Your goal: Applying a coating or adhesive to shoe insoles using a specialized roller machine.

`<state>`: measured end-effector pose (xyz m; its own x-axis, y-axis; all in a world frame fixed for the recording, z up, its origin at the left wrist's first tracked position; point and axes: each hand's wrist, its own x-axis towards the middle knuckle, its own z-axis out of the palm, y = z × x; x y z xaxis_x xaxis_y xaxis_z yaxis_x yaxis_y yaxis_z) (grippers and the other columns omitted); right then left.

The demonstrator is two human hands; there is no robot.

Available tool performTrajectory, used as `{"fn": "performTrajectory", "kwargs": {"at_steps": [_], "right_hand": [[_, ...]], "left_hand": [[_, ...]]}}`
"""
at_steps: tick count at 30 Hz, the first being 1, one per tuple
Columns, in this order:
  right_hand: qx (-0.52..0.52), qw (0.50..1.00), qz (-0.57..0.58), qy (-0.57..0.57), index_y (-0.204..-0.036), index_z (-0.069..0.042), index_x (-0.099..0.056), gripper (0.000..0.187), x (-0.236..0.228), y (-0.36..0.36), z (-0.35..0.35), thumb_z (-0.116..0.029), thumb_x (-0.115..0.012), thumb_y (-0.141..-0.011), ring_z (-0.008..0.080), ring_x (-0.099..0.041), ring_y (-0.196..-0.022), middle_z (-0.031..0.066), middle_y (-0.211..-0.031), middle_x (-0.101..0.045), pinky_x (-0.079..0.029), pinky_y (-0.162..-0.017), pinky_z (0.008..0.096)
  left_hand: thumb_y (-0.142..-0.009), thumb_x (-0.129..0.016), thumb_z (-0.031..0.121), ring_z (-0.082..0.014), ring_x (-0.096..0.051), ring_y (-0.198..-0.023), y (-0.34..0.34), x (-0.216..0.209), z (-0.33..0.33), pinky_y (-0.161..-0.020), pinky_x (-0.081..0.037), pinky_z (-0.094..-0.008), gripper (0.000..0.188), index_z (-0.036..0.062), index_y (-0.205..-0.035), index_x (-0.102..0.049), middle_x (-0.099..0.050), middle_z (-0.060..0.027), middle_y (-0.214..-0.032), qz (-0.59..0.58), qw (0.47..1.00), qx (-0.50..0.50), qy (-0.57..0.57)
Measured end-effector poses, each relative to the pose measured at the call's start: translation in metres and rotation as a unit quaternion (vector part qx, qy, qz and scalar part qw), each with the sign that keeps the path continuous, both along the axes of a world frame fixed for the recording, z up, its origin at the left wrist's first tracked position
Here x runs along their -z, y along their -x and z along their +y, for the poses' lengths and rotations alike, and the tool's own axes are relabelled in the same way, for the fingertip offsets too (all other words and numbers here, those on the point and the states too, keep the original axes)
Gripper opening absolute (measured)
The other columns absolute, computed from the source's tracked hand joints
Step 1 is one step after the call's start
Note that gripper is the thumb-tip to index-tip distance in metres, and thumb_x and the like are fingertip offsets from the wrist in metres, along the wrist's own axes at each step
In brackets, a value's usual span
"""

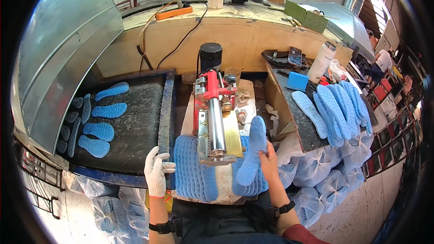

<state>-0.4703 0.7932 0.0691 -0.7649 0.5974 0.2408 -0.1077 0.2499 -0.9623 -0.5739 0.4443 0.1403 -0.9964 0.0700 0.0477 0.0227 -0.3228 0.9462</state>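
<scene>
My bare right hand [270, 161] grips the edge of a light blue shoe sole [251, 156], held tilted above a row of overlapping blue soles [260, 189]. My left hand [156, 171], in a white glove, hovers with fingers apart beside the edge of a black conveyor belt [138, 126]; nothing is in it. Between the hands stands a machine with a red bracket and a shiny metal roller [216, 126]. Left of the roller, another overlapping row of blue soles [192, 171] lies on the machine's table. Several blue soles [110, 110] lie spread out on the belt.
A sheet-metal hood [72, 45] rises over the belt. The right-hand side table holds more soles [334, 113], a white bottle [322, 61], a phone [295, 56] and a blue box [298, 81]. Filled plastic bags [312, 171] sit beneath it, with others [113, 212] at lower left.
</scene>
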Motion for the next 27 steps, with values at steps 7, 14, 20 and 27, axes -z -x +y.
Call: {"fn": "performTrajectory", "kwargs": {"at_steps": [7, 14, 20, 27], "right_hand": [[0.02, 0.899, -0.018, -0.438, -0.128, -0.015, -0.056, 0.056, -0.093, 0.01, -0.011, 0.01, -0.053, -0.077, 0.0333, -0.058, -0.103, 0.0171, -0.12, -0.057, -0.047, -0.088, 0.036], [-0.061, 0.861, 0.006, -0.505, -0.128, -0.018, -0.056, 0.054, -0.122, 0.026, -0.031, 0.001, -0.06, -0.078, 0.0342, -0.057, -0.1, 0.0173, -0.12, -0.057, -0.049, -0.084, 0.0375], [-0.047, 0.966, 0.093, -0.237, -0.123, -0.005, -0.053, 0.03, -0.077, 0.007, -0.024, -0.01, -0.054, -0.093, 0.0222, -0.058, -0.086, 0.0138, -0.115, -0.058, -0.049, -0.078, 0.0326], [-0.045, 0.996, -0.08, 0.021, -0.115, -0.003, -0.052, 0.022, -0.016, -0.009, -0.033, -0.016, -0.046, -0.098, 0.0154, -0.06, -0.08, 0.0088, -0.094, -0.063, -0.048, -0.074, 0.0291]], "left_hand": [[-0.098, -0.043, 0.027, -0.0222, -0.066, -0.086, -0.021, -0.028, 0.017, -0.07, -0.055, -0.0297, 0.047, -0.0005, -0.136, -0.04, -0.06, -0.0177, -0.112, 0.052, 0.998, -0.018, -0.031], [-0.097, -0.035, 0.047, -0.032, -0.028, -0.138, -0.006, -0.09, 0.07, -0.113, -0.024, -0.0436, 0.07, -0.0006, -0.146, -0.021, -0.026, -0.0187, -0.15, 0.159, 0.968, 0.134, -0.142], [-0.1, -0.026, 0.048, -0.0268, -0.017, -0.142, 0.028, -0.081, 0.107, -0.116, -0.014, -0.0418, 0.068, -0.0004, -0.147, -0.017, -0.02, -0.0155, -0.153, 0.214, 0.962, 0.166, -0.032], [-0.102, -0.029, 0.035, -0.0268, -0.034, -0.133, 0.048, -0.029, 0.102, -0.114, -0.021, -0.0371, 0.052, 0.0099, -0.147, -0.024, -0.036, -0.0153, -0.141, 0.054, 0.991, 0.117, 0.043]]}}
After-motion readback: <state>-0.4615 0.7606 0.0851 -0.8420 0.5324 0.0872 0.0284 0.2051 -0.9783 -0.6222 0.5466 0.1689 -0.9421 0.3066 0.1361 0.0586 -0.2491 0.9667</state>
